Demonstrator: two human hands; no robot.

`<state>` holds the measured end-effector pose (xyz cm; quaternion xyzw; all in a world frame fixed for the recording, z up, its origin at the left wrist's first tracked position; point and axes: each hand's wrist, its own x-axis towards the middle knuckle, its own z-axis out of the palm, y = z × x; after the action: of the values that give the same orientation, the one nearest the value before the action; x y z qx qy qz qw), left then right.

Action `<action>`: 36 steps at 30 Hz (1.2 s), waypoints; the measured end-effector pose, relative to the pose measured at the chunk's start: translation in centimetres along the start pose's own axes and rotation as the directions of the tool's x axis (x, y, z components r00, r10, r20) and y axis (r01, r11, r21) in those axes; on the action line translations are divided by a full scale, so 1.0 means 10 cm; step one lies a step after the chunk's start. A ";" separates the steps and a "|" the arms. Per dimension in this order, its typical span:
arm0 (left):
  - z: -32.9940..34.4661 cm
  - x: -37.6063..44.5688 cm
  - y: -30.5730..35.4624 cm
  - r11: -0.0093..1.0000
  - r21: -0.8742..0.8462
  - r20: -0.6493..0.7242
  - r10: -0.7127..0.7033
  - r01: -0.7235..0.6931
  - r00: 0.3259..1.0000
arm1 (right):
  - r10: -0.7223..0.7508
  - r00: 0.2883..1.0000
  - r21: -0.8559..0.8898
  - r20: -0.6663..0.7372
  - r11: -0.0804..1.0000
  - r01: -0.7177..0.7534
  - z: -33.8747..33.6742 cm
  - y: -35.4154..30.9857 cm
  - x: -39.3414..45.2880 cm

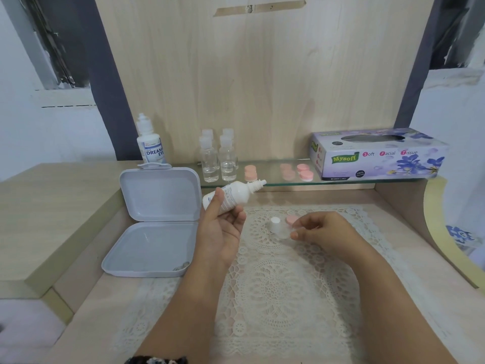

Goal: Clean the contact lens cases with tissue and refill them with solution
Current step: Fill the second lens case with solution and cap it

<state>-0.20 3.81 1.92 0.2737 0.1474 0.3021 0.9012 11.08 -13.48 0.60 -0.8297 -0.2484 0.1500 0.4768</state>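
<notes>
At centre frame the left hand (223, 227) curls its fingers round a smooth white plastic solution bottle (231, 197), tilted with its uncapped nozzle pointing right. Just right of it, the right hand (320, 229) pinches a small clear lens case (284, 233) resting on the cream lace doily (275, 285), beside a white cap (275, 224) and a pink lid (291, 220). An open grey hinged box (154, 222) sits at left; clear bottles (219, 158), pink cases (304, 172) and a floral tissue box (378, 153) line the glass shelf (270, 181) above.
</notes>
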 end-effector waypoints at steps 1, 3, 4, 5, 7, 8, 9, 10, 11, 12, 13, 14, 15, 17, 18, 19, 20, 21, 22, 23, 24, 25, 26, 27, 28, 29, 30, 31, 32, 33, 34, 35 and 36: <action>0.00 0.00 0.00 1.000 -0.007 -0.002 -0.010 0.010 1.000 | 0.012 1.000 -0.018 0.003 1.000 -0.012 0.00 0.01 0.00; 0.00 0.00 0.00 1.000 -0.014 -0.010 -0.024 0.024 1.000 | 0.034 0.999 -0.055 0.008 0.998 -0.034 0.01 0.03 0.02; 0.00 0.00 0.00 0.999 -0.016 -0.016 -0.028 0.028 0.999 | 0.040 0.999 -0.078 0.008 0.996 -0.040 0.01 0.03 0.03; 0.00 0.00 0.00 0.999 -0.019 -0.020 -0.031 0.031 0.999 | 0.043 0.999 -0.102 0.010 0.994 -0.042 0.02 0.03 0.03; 0.00 -0.01 0.00 0.999 -0.023 -0.026 -0.037 0.036 0.999 | 0.046 0.999 -0.130 0.025 0.991 -0.043 0.02 0.03 0.03; -0.01 -0.01 0.01 0.999 -0.025 -0.029 -0.038 0.038 0.999 | 0.050 0.998 -0.140 0.035 0.989 -0.045 0.02 0.03 0.03; -0.01 -0.01 0.01 0.999 -0.029 -0.031 -0.041 0.040 0.999 | 0.054 0.998 -0.152 0.043 0.987 -0.047 0.01 0.03 0.03; 0.00 -0.01 0.01 0.999 -0.033 -0.033 -0.043 0.042 0.999 | 0.053 0.997 -0.161 0.050 0.986 -0.045 0.01 0.02 0.03; 0.00 -0.01 0.01 0.998 -0.036 -0.035 -0.045 0.044 0.998 | 0.053 0.997 -0.171 0.056 0.984 -0.043 0.01 0.02 0.03; 0.00 -0.01 0.01 0.998 -0.038 -0.038 -0.048 0.046 0.998 | 0.056 0.997 -0.176 0.059 0.983 -0.045 0.02 0.02 0.03; 0.00 -0.01 0.01 0.998 -0.038 -0.041 -0.051 0.049 0.998 | 0.063 0.996 -0.161 0.060 0.985 -0.052 0.02 0.02 0.03; 0.00 -0.01 0.01 0.998 -0.038 -0.044 -0.054 0.052 0.998 | 0.064 0.997 -0.131 0.049 0.990 -0.057 0.02 0.02 0.03; 0.01 -0.01 0.01 0.998 -0.039 -0.046 -0.058 0.056 0.997 | 0.056 0.998 -0.085 0.028 0.995 -0.053 0.02 0.02 0.02; 0.00 -0.01 0.01 0.997 -0.046 -0.056 -0.064 0.062 0.996 | -0.020 0.995 -0.019 -0.100 1.000 0.018 0.04 0.01 0.03; 0.00 -0.01 0.01 0.997 -0.051 -0.064 -0.069 0.065 0.996 | -0.067 0.982 -0.007 -0.179 0.998 0.067 0.05 0.00 0.05; 0.00 -0.02 0.01 0.996 -0.056 -0.071 -0.075 0.071 0.995 | -0.098 0.965 -0.002 -0.242 0.995 0.100 0.08 -0.02 0.06; 0.00 -0.02 0.01 0.995 -0.061 -0.075 -0.082 0.077 0.994 | -0.125 0.953 -0.020 -0.276 0.992 0.125 0.12 -0.03 0.07; 0.00 -0.02 0.01 0.995 -0.064 -0.077 -0.086 0.081 0.993 | -0.169 0.943 -0.076 -0.288 0.985 0.153 0.16 -0.04 0.08; 0.00 -0.01 0.00 0.994 -0.064 -0.080 -0.088 0.083 0.993 | -0.230 0.932 -0.174 -0.280 0.967 0.187 0.22 -0.04 0.09; 0.00 -0.01 0.00 0.994 -0.062 -0.083 -0.089 0.084 0.993 | -0.298 0.920 -0.283 -0.255 0.933 0.224 0.28 -0.04 0.10; 0.00 -0.01 0.00 0.995 -0.058 -0.089 -0.092 0.087 0.992 | -0.354 0.911 -0.384 -0.211 0.887 0.256 0.34 -0.04 0.11; 0.00 0.00 -0.01 0.995 -0.052 -0.095 -0.095 0.090 0.991 | -0.397 0.904 -0.466 -0.160 0.837 0.285 0.39 -0.03 0.12; 0.00 0.00 -0.02 0.995 -0.046 -0.100 -0.097 0.093 0.990 | -0.422 0.899 -0.534 -0.115 0.790 0.302 0.43 -0.03 0.13; 0.00 0.01 -0.03 0.994 -0.041 -0.105 -0.101 0.097 0.989 | -0.433 0.897 -0.585 -0.084 0.750 0.308 0.46 -0.02 0.15; 0.00 0.01 -0.03 0.994 -0.036 -0.108 -0.105 0.102 0.989 | -0.431 0.900 -0.616 -0.062 0.726 0.306 0.48 -0.02 0.16; 0.00 0.01 -0.04 0.994 -0.030 -0.112 -0.109 0.107 0.988 | -0.424 0.905 -0.627 -0.046 0.717 0.304 0.49 -0.02 0.17; -0.01 0.01 -0.04 0.994 -0.023 -0.116 -0.112 0.110 0.987 | -0.415 0.909 -0.620 -0.041 0.724 0.303 0.50 -0.01 0.18; -0.01 0.01 -0.04 0.993 -0.017 -0.120 -0.114 0.113 0.986 | -0.403 0.914 -0.591 -0.045 0.749 0.300 0.50 -0.01 0.19; -0.01 0.01 -0.04 0.993 -0.011 -0.122 -0.115 0.115 0.986 | -0.394 0.916 -0.531 -0.075 0.793 0.297 0.50 -0.02 0.19; -0.01 0.01 -0.04 0.993 -0.005 -0.123 -0.118 0.118 0.985 | -0.391 0.910 -0.433 -0.140 0.850 0.299 0.50 -0.04 0.18; -0.01 0.01 -0.05 0.992 0.002 -0.122 -0.121 0.122 0.985 | -0.378 0.898 -0.302 -0.226 0.904 0.304 0.49 -0.07 0.16; -0.01 0.01 -0.05 0.992 0.009 -0.120 -0.124 0.126 0.985 | -0.343 0.884 -0.145 -0.317 0.939 0.312 0.46 -0.10 0.14; -0.01 0.01 -0.05 0.992 0.016 -0.119 -0.126 0.129 0.985 | -0.293 0.873 0.026 -0.389 0.944 0.328 0.43 -0.14 0.12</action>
<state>0.04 3.58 1.53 0.2561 0.2211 0.2578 0.9050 9.60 -9.10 -0.37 -0.7696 -0.2744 -0.0811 0.5709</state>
